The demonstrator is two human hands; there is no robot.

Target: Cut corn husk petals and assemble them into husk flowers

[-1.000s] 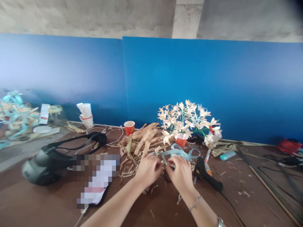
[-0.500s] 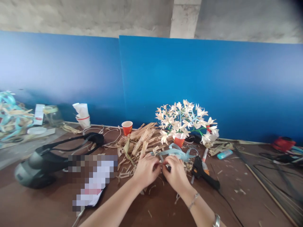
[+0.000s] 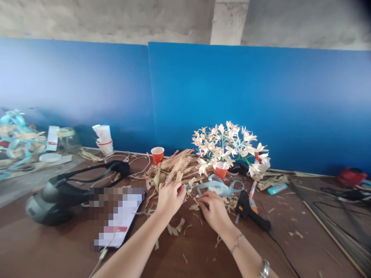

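My left hand [image 3: 171, 199] is closed in a pinch at the end of a light blue ribbon [image 3: 216, 187], beside a pile of dried husks [image 3: 178, 166]. To its right, my right hand [image 3: 215, 210] has its fingers curled round a small dark object [image 3: 204, 213], mostly hidden by the hand. Loops of the ribbon lie just beyond my right hand. Behind them, a bunch of cream flowers [image 3: 224, 146] on green stems stands in a red and white paper cup [image 3: 221, 170].
A black glue gun [image 3: 252, 212] with a cable lies right of my right hand. At the left are a phone [image 3: 123, 220] and a dark headset [image 3: 55, 200]. An orange cup [image 3: 157, 155] stands behind the husks. Scraps litter the brown table [image 3: 174, 260]; a blue panel [image 3: 232, 85] rises behind.
My left hand has moved left, away from my right hand, and the ribbon end shows at its fingertips. Scraps between the hands are now uncovered. The view has shifted slightly.
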